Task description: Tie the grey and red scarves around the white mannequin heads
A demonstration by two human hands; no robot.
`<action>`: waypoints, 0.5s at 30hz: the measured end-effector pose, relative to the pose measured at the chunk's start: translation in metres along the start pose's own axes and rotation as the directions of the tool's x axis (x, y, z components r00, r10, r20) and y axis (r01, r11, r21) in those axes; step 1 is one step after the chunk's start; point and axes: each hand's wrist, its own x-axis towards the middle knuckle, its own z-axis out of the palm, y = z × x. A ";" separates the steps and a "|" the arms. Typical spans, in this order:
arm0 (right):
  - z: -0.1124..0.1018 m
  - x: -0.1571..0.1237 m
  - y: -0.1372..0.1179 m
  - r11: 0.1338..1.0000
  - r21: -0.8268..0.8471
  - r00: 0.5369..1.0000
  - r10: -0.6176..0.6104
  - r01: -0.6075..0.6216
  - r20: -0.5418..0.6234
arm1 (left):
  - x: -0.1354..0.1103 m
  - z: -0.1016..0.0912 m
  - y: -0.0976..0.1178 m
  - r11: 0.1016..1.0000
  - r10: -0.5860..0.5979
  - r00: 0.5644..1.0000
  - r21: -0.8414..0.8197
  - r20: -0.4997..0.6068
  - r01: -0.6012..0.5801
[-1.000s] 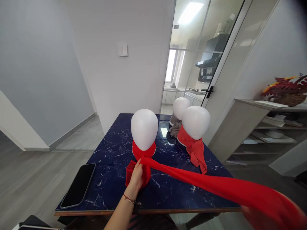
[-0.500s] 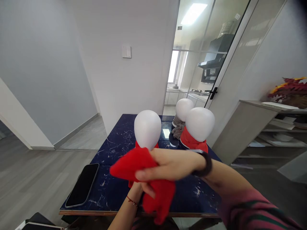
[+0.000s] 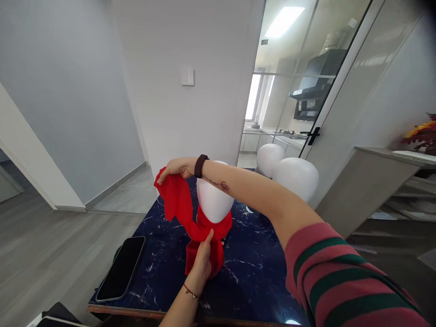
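A white mannequin head (image 3: 215,200) stands upright on the table, with a red scarf (image 3: 180,200) around its neck. My right hand (image 3: 179,167), its arm crossing in front of the head, grips one end of the scarf out to the left and holds it raised. Low at the front of the neck, my left hand (image 3: 203,260) is closed on the scarf, thumb up against the cloth. Another stretch of the scarf hangs below that hand onto the table. My right forearm covers part of the head.
Two more white mannequin heads, a nearer one (image 3: 296,178) and a farther one (image 3: 270,159), stand at the back right, partly behind my arm. A phone (image 3: 121,269) lies on the left of the dark blue marbled table (image 3: 252,277). A glass door (image 3: 286,77) and shelves (image 3: 388,181) are beyond.
My right hand has swung away from me and left, carrying the scarf's end from in front of the head to its left side. My left hand, mostly covered before, now shows at the neck.
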 end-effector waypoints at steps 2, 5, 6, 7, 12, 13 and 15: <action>-0.021 0.006 -0.010 0.993 -0.101 0.998 0.059 -0.061 -0.025 | 0.000 0.001 0.000 0.999 -0.036 0.999 -0.019 0.013 0.037; -0.057 0.006 -0.023 0.994 -0.101 0.987 -0.056 0.041 -0.148 | 0.001 -0.002 0.000 0.994 -0.101 0.995 -0.040 0.021 0.102; -0.070 0.004 -0.024 0.993 -0.089 0.978 -0.095 0.080 -0.187 | 0.001 -0.003 0.000 0.991 -0.119 0.993 -0.053 0.025 0.120; -0.085 0.003 -0.024 0.991 -0.073 0.968 -0.128 0.114 -0.217 | 0.002 -0.004 0.001 0.988 -0.134 0.991 -0.073 0.031 0.136; -0.158 -0.017 0.014 0.981 -0.004 0.913 -0.184 0.196 -0.364 | 0.003 -0.008 0.001 0.973 -0.197 0.976 -0.104 0.090 0.206; -0.171 -0.025 0.029 0.981 0.012 0.896 -0.170 0.192 -0.410 | 0.003 -0.008 0.001 0.976 -0.189 0.979 -0.091 0.081 0.196; -0.192 -0.046 0.064 0.984 0.048 0.850 -0.124 0.173 -0.512 | 0.002 -0.008 0.000 0.988 -0.134 0.990 -0.067 0.053 0.137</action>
